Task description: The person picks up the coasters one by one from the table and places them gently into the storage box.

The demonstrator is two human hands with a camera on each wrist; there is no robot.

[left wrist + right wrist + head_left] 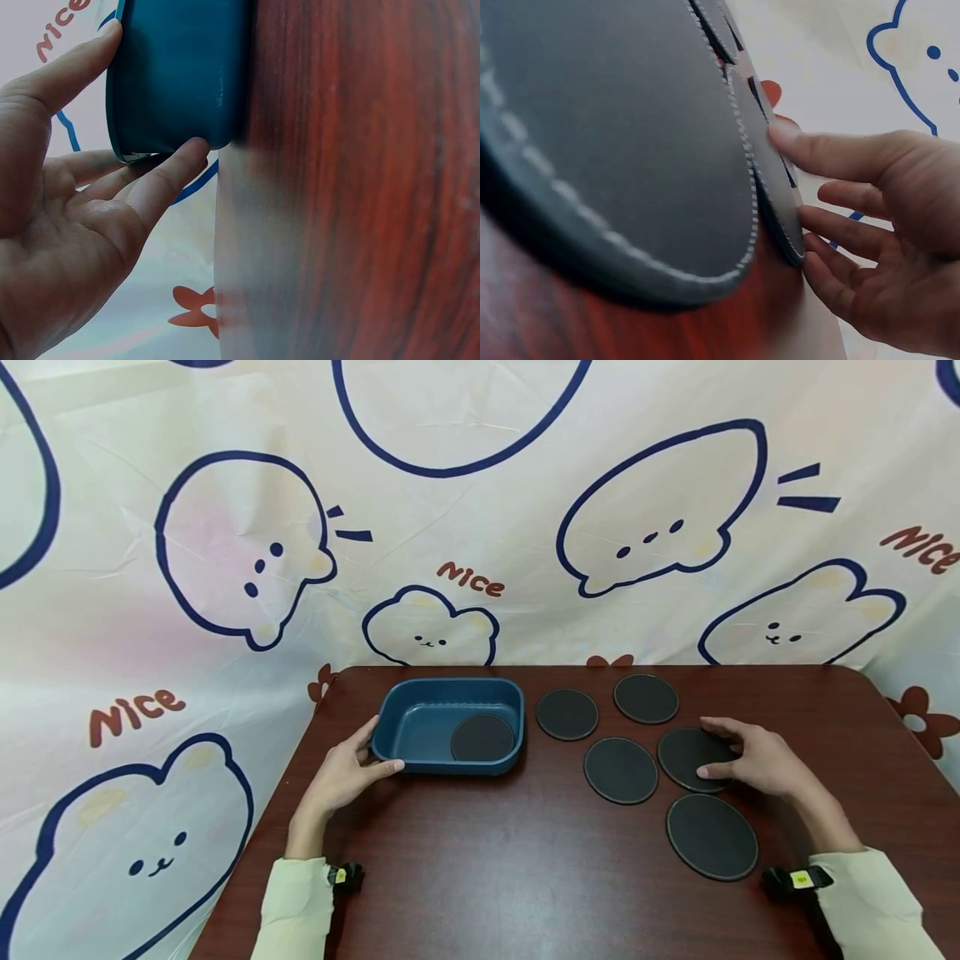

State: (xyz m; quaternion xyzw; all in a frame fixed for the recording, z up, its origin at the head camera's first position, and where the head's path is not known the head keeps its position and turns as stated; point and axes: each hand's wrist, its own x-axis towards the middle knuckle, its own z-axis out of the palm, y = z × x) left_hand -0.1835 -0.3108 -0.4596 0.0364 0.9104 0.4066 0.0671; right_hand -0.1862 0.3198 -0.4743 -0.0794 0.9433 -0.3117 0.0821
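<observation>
In the head view my left hand (pixel 345 770) holds the near left corner of a blue rectangular tray (pixel 390 767); the left wrist view shows the thumb at its rim and fingertips against its wall. One round black coaster (pixel 482 739) lies inside the tray, toward the right end. My right hand (pixel 753 760) spreads over the right part of another black coaster (pixel 686 758), thumb tip over its face. In the right wrist view the fingertips are right at that coaster's edge. A nearer coaster with pale edge stitching (pixel 622 135) fills much of that view.
More black coasters lie flat around: one beside the tray (pixel 567 714), one at the back (pixel 646 699), one in the middle (pixel 621 770), and one nearest the front (pixel 712 837). The brown wooden table (pixel 510 868) ends at a patterned cloth backdrop (pixel 517 635).
</observation>
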